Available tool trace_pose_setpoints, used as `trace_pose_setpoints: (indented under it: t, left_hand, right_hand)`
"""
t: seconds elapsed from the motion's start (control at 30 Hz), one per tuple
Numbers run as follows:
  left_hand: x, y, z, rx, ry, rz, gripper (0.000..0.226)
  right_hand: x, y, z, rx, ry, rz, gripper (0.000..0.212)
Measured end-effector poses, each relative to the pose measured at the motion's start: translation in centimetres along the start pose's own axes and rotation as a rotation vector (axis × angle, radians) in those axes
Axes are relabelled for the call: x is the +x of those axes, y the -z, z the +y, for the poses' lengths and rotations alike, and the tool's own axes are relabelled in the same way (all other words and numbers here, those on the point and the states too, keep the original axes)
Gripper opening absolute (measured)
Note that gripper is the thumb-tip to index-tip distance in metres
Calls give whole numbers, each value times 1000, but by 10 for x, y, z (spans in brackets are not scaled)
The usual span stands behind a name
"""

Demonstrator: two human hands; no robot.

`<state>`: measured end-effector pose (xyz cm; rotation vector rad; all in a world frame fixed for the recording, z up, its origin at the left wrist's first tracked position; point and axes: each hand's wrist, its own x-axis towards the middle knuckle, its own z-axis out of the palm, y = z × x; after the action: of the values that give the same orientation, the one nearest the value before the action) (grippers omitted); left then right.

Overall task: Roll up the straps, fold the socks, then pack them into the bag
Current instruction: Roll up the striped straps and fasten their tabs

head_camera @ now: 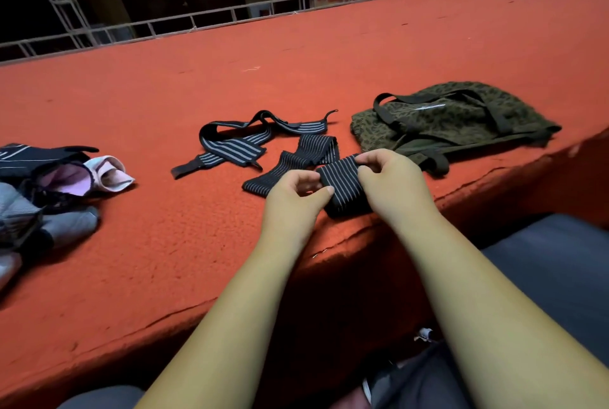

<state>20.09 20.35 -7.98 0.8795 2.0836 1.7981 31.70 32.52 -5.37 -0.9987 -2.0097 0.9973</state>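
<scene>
Fingers (309, 179) of left hand (296, 193) and right hand (392, 174) pinching striped strap (341, 174), roll partly hidden, socks (49, 184) cropped at left

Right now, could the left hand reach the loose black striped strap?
Probably yes: nothing stands between the left hand and the loose black striped strap, though it pinches the half-rolled strap.

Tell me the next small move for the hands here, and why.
Probably roll one more turn toward the loose end: the left hand and right hand pinch the part-rolled striped strap, while its tail lies unrolled on the red surface.
</scene>
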Motion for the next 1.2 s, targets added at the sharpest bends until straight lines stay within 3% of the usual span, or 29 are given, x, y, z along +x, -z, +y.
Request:
trace_pose_setpoints:
  t: [0.17, 0.3, 0.43, 0.63, 0.73, 0.87, 0.93, 1.03, 1.1, 1.2]
  left_hand:
    - [-2, -2, -3, 254, 16, 64, 32]
    - [-3, 1, 9, 468, 78, -11, 37]
    - [1, 2, 16, 402, 140, -77, 20]
    - [6, 0, 8, 182, 114, -97, 14]
    - [14, -2, 9, 152, 59, -61, 26]
    - [31, -3, 2, 238, 153, -91, 50]
    - [34, 2, 4, 269, 165, -76, 40]
    - [38, 24, 4, 695, -45, 41, 23]
    - [41, 41, 0, 1029, -126, 37, 40]
    - [50, 59, -6, 1011, 30, -112, 55]
  right_hand:
    - [3, -2, 6, -102, -31, -77, 26]
    - [4, -1, 5, -193, -76, -131, 39]
    - [8, 1, 5, -130, -118, -155, 26]
    - [16, -5, 9, -17, -78, -95, 26]
    - [19, -10, 8, 0, -57, -63, 26]
    - [22, -18, 8, -136, -43, -46, 27]
    - [23, -20, 6, -168, -49, -47, 30]
    - [26, -20, 5, -172, -57, -9, 41]
    - [27, -19, 5, -184, -25, 54, 50]
    - [23, -12, -2, -184, 76, 146, 46]
